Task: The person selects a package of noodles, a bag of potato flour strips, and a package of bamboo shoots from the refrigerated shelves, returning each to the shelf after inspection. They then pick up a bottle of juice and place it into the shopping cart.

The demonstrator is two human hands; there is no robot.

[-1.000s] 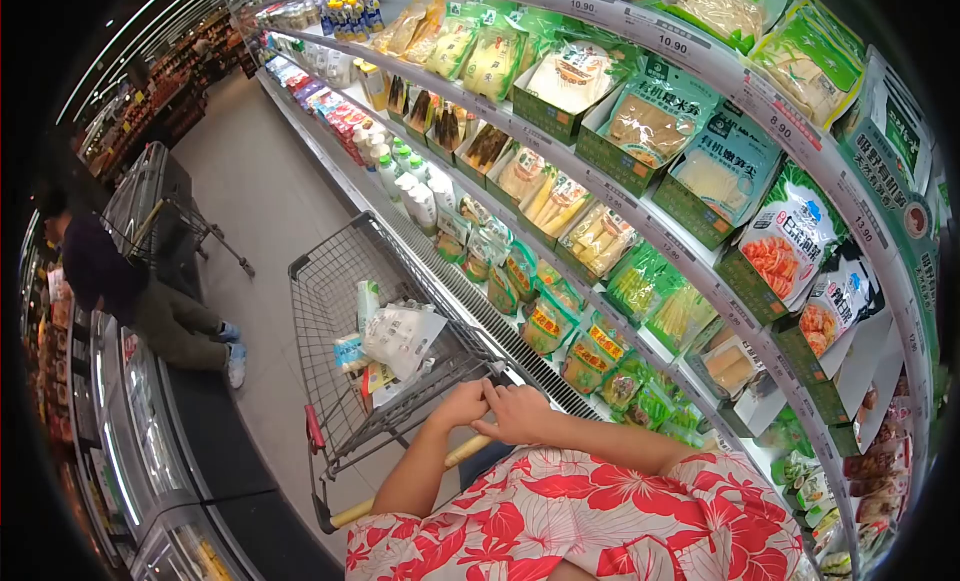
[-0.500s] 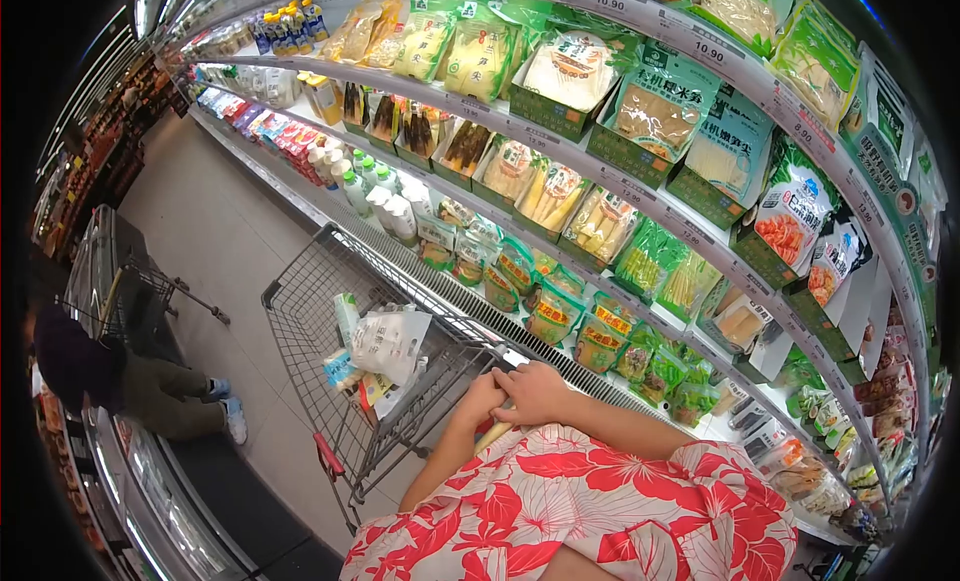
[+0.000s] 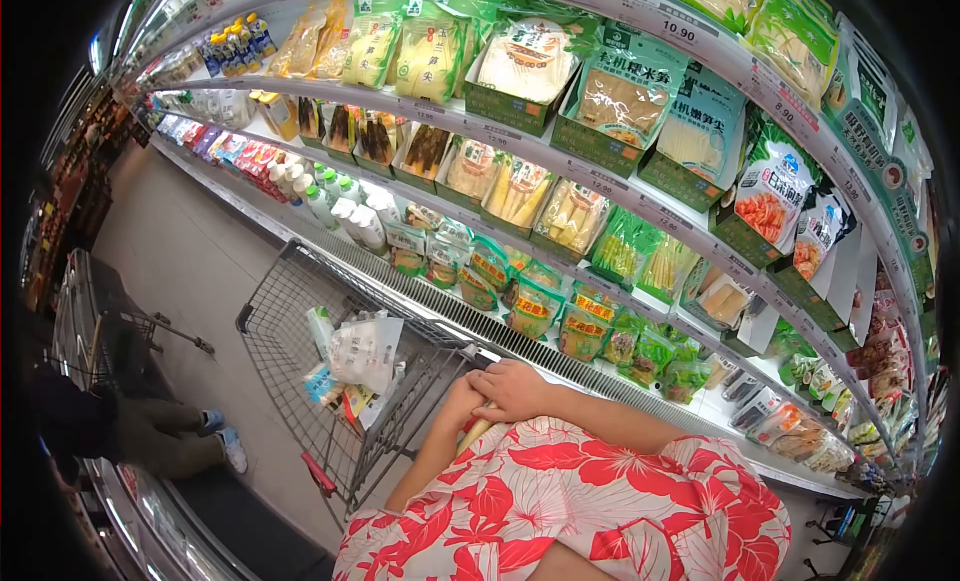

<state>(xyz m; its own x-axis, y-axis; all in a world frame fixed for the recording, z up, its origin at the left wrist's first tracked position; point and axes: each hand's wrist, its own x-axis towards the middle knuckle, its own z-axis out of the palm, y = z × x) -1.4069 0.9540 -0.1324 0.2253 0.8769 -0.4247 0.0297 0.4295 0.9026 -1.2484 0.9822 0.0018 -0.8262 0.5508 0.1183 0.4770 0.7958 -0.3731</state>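
Observation:
My two hands are together at the near end of a wire shopping cart (image 3: pixel 268 341). My right hand (image 3: pixel 515 389) lies over my left hand (image 3: pixel 459 405), its fingers closed across it. The left fingers look curled, but what they hold is hidden. A pale beige bar-like piece (image 3: pixel 475 437) shows just below the hands. In the cart are a white translucent plastic bag (image 3: pixel 364 353), a green-and-white packet (image 3: pixel 320 328), a blue-and-white packet (image 3: pixel 322 383) and a yellow-and-red packet (image 3: pixel 356 401).
Refrigerated shelves (image 3: pixel 560 171) with bagged vegetables and bottles (image 3: pixel 320 206) line the right side. On the left, a person (image 3: pixel 165 436) stands near another cart (image 3: pixel 140 326) and a display case (image 3: pixel 165 526). Grey floor (image 3: pixel 205 246) runs between them.
The shelves, the cart and its contents have shifted left in view. My right hand still covers my left, both slightly further left.

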